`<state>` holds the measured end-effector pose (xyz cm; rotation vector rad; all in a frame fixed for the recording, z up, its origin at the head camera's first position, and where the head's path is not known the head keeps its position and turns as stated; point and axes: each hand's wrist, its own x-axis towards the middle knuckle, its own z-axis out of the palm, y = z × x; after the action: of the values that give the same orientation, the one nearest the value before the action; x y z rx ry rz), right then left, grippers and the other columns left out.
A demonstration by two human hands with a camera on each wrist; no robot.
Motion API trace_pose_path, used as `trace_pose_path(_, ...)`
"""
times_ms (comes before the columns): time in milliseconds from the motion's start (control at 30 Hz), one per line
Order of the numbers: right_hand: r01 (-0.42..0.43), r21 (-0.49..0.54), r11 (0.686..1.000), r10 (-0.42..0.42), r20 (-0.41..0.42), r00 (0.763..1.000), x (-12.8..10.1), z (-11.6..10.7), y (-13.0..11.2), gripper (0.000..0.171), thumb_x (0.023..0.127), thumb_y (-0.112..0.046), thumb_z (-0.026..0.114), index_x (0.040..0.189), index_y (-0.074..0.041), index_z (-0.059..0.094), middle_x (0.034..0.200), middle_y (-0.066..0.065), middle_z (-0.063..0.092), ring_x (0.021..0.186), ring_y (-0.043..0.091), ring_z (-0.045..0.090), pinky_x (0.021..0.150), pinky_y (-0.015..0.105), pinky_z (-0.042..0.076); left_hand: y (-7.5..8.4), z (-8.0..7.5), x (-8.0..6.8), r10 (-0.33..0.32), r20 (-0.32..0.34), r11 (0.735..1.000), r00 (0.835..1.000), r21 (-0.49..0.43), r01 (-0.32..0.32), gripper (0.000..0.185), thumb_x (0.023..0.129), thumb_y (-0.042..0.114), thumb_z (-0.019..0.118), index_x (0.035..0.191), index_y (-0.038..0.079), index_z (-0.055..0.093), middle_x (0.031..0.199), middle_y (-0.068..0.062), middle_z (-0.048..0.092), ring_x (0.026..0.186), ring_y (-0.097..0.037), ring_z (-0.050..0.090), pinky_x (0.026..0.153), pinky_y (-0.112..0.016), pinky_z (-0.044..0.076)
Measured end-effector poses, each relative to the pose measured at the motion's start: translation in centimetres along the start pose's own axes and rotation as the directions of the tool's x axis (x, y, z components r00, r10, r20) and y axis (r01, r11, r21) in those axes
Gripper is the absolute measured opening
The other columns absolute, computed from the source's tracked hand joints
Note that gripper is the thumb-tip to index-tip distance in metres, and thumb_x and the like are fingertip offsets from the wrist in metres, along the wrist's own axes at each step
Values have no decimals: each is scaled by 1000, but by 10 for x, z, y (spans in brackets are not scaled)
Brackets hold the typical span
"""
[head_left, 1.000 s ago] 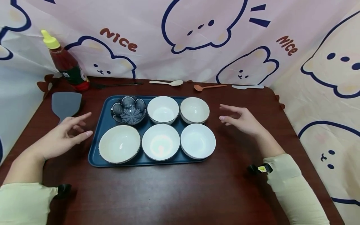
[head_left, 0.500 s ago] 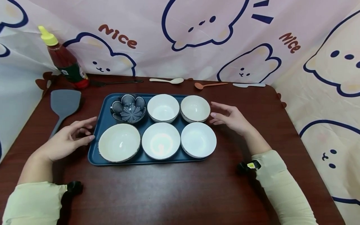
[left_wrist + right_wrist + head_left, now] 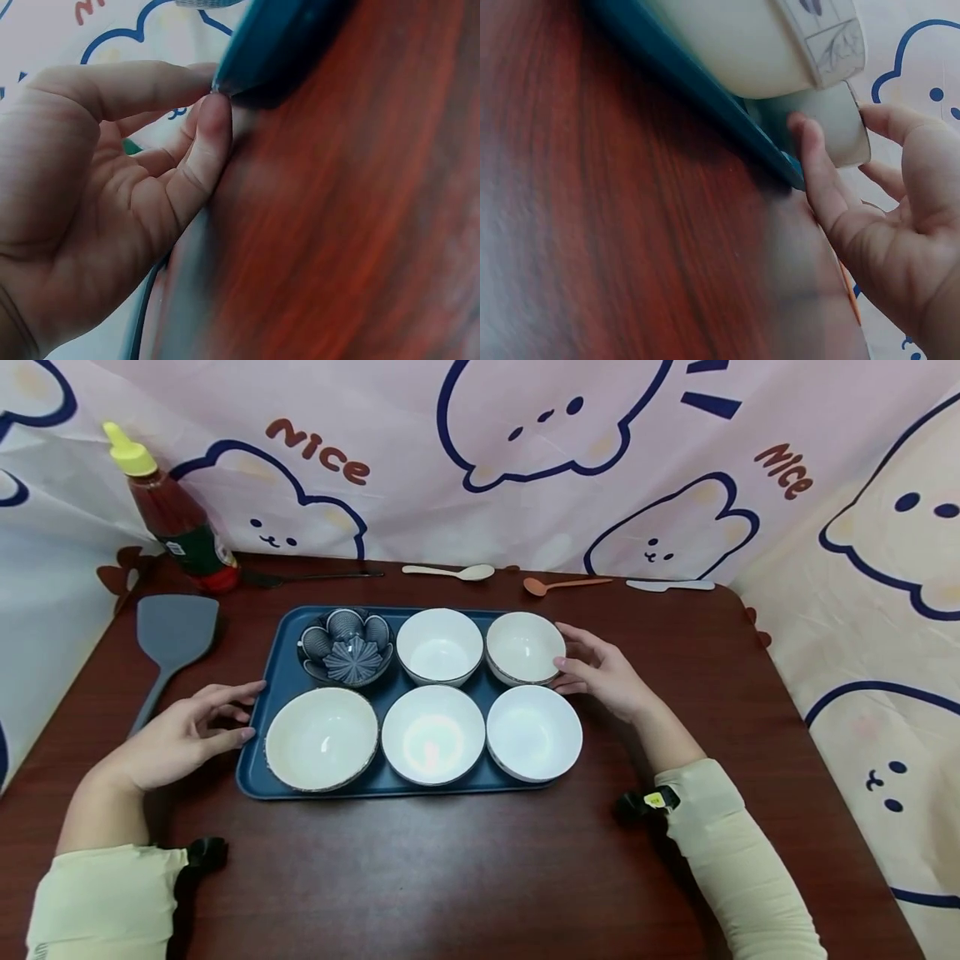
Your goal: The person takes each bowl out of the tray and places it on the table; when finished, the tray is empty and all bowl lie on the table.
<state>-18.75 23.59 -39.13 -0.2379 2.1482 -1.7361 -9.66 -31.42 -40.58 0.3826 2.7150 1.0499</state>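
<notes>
A blue tray (image 3: 253, 783) carries a dark flower-shaped bowl (image 3: 352, 658) at back left and several white bowls. My left hand (image 3: 176, 739) is at the tray's left edge; in the left wrist view its thumb and fingertips meet the tray rim (image 3: 262, 56). On the other side, my right hand (image 3: 611, 681) has its fingers outstretched at the tray's right end, beside the back right bowl (image 3: 525, 647). In the right wrist view the thumb lies over that bowl's side (image 3: 840, 127), below the patterned front right bowl (image 3: 735, 45). Whether the right fingertips press bowl or tray, I cannot tell.
A grey spatula (image 3: 176, 627) lies left of the tray, near a red sauce bottle (image 3: 183, 531). Along the back edge are a dark slender utensil (image 3: 322, 577), a cream spoon (image 3: 472, 573), an orange spoon (image 3: 536, 586) and a pale knife (image 3: 670, 586). A printed cloth hangs behind.
Both hands have moved inward, the left to the tray's left edge and the right to the back right bowl and tray end. Tray and bowls keep their places on the table.
</notes>
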Motion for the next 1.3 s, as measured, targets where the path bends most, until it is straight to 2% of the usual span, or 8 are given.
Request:
trace_pose_path(100,-10,85,996,12,-25,1000,1,4,1,61,100,-11,58,155,-19,35,136,19,49,80,17,73,75,31,61,0,0,0,-13,-14,1000,1000,-2,13,60,96,20,68,150,11,44,127,-12,55,99,12,46,79,-5,39)
trace_pose_path(233,-27,213,977,42,-69,997,2,9,1,59,99,-6,56,154,-17,37,134,17,51,74,16,72,73,29,61,-1,1,0,-19,-28,1000,999,-19,18,59,96,21,67,150,13,45,124,-7,55,99,9,47,79,-6,40)
trace_pose_path(333,-35,265,964,62,-93,994,3,12,1,58,98,-3,54,153,-17,40,132,16,52,71,15,72,71,28,61,-1,2,0,-16,-32,999,999,-32,15,59,96,22,67,150,13,46,124,-5,55,100,8,48,79,-6,41)
trace_pose_path(700,-46,303,952,80,-101,992,3,13,-3,59,98,-2,54,153,-19,41,132,14,53,72,14,72,72,28,60,-8,5,-1,17,-17,996,1000,-87,-19,63,95,20,69,152,13,43,122,2,50,102,5,47,77,-7,46)
trace_pose_path(800,-47,322,946,85,-106,991,2,11,-4,60,97,-1,53,153,-18,41,128,13,56,71,15,72,72,28,61,-8,6,-1,17,-19,995,1000,-93,-19,63,95,20,69,152,13,43,122,3,50,102,5,47,77,-7,47)
trace_pose_path(967,-33,354,935,87,-137,987,0,2,-8,60,97,0,51,154,-17,39,115,11,60,69,16,70,70,28,61,-8,7,-1,24,-20,995,1000,-98,-26,63,95,19,69,151,12,43,122,2,51,102,4,48,77,-7,47)
trace_pose_path(1300,11,340,940,76,-239,968,-2,-27,-18,58,99,-1,50,154,-17,39,114,9,57,69,15,70,69,26,60,-8,7,-1,3,-14,996,1000,-88,-4,63,95,22,69,151,14,44,123,0,51,102,4,47,77,-7,47)
